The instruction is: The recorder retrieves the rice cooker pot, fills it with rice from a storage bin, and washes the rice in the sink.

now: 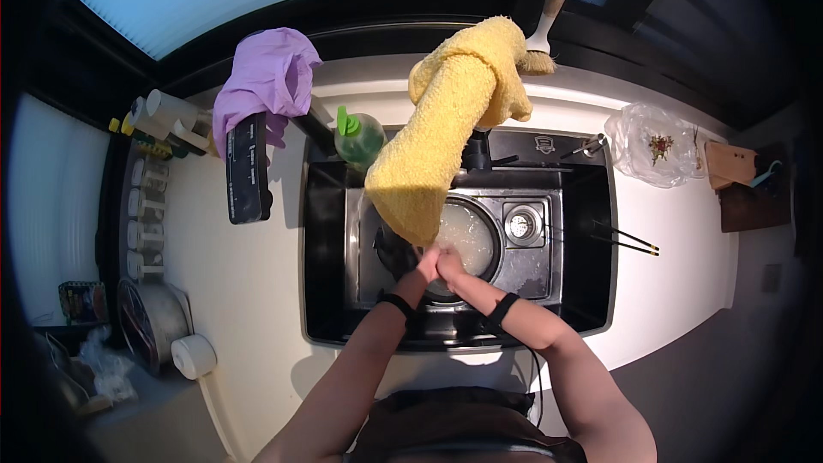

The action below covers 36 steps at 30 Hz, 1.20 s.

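Both my hands are together over a round dark bowl of cloudy whitish water, which stands in the black sink. My left hand touches my right hand, and both lie just below the tip of a yellow towel. The towel hangs over the faucet area and hides part of the bowl. Whether something small is between my hands cannot be seen. Left of the bowl, in the sink, is a dark object. A strainer drain lies to the bowl's right.
A green pump bottle stands behind the sink, beside a purple glove draped over a black holder. Chopsticks jut over the right sink edge. Further right are a plastic bag and a brown board. A pot sits left.
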Tool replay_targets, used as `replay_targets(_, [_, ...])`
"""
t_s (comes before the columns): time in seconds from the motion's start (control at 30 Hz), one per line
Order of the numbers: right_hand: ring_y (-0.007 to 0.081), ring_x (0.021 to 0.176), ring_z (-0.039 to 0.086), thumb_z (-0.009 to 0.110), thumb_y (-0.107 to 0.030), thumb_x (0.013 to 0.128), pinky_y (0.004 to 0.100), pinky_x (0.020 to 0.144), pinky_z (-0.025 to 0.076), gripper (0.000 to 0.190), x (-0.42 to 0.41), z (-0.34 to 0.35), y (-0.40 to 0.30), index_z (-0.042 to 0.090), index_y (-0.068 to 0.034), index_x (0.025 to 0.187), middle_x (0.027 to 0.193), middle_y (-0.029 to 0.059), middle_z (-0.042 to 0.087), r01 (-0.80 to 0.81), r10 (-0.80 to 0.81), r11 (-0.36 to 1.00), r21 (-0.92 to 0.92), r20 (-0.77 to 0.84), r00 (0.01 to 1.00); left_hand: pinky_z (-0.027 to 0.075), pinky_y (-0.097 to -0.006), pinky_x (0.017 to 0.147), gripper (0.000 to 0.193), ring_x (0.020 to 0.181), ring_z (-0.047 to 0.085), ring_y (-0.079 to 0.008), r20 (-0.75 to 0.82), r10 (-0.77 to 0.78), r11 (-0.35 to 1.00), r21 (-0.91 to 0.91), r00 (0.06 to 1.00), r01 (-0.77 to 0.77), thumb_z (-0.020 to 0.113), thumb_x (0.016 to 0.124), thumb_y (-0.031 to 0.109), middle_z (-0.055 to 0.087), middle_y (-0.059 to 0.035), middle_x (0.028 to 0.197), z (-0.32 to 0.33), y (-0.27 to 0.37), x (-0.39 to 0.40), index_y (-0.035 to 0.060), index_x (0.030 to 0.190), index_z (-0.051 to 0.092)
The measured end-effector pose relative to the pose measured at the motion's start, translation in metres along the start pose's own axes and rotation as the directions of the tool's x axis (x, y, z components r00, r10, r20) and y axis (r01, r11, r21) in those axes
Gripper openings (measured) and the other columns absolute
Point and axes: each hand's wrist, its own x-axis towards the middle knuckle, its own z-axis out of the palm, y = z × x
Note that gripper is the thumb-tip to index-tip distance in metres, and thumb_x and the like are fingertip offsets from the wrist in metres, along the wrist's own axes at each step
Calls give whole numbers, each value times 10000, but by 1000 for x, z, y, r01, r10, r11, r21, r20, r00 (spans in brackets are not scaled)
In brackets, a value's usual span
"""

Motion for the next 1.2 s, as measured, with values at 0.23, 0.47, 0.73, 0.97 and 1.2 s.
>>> replay_targets(0.23, [316,1210,373,334,-239,910,368,994,290,411,44,-28,22,436,9,1222,1261,223,427,90,-129,948,306,109,986,455,-399,761,299,809,547,-236,249,-22,994,-100,968,48,328,916,310,582,-75,862,52,15,-40,109,830,532])
replay_targets(0.47, [287,1292,257,271,-288,936,360,1054,189,468,87,-16,50,334,-24,1318,1348,218,329,24,-215,882,471,356,910,397,-382,888,429,941,527,-231,211,185,982,-77,960,-172,272,935,393,579,-66,1018,44,21,-44,76,1043,541])
replay_targets(0.73, [268,1154,396,432,-245,832,426,922,321,329,18,-36,-44,516,-77,1102,1180,99,497,674,-662,455,-582,285,693,359,-335,933,374,1063,486,-277,-47,558,619,689,829,-377,407,885,304,552,-116,1112,10,30,-18,29,1103,536])
replay_targets(0.97, [230,1187,387,428,-214,830,386,946,332,363,66,-38,4,505,-81,1158,1221,71,489,556,-650,273,-785,275,709,383,-421,888,342,1113,412,-306,458,647,-465,871,610,-160,554,683,148,549,-150,1044,11,32,-45,-2,990,586])
replay_targets(1.2, [231,1064,521,459,-166,818,342,876,415,266,54,-22,21,629,-97,1011,1129,79,567,423,-363,-82,-902,423,830,422,-345,816,229,980,531,-228,502,563,-699,713,657,54,535,730,205,580,-141,1010,-47,-7,23,67,887,629])
